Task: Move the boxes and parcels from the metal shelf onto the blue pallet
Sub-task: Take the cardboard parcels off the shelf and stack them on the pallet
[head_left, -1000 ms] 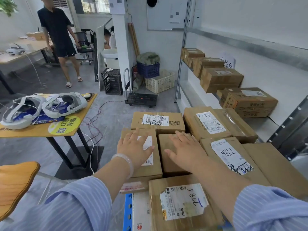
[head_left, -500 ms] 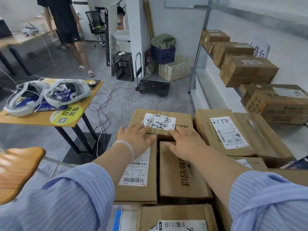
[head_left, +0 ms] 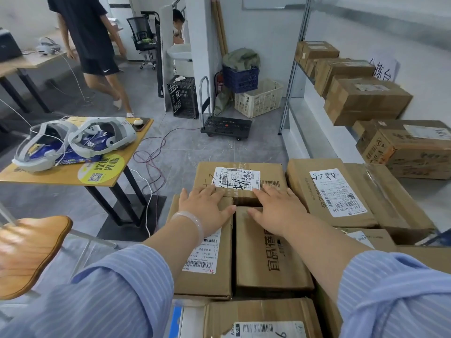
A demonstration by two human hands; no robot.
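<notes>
Several cardboard boxes lie packed together in front of me. My left hand (head_left: 206,208) rests flat on a labelled box (head_left: 207,262). My right hand (head_left: 277,211) lies flat on the box beside it (head_left: 268,262). The fingertips of both hands touch the near edge of a farther labelled box (head_left: 240,178). Neither hand grips anything. A blue corner of the pallet (head_left: 176,322) shows under the stack at the bottom. On the right, the metal shelf (head_left: 307,74) carries more cardboard boxes (head_left: 366,101).
A yellow table (head_left: 61,174) with two headsets stands on the left, with cables on the floor beside it. A wooden seat (head_left: 26,252) is at lower left. A black hand cart (head_left: 225,124), crates and a basket sit ahead. A person walks at the back left.
Both hands have slid forward across the box tops until their fingertips reach the farther labelled box. My view has tilted down and closer. The person at the back has walked on.
</notes>
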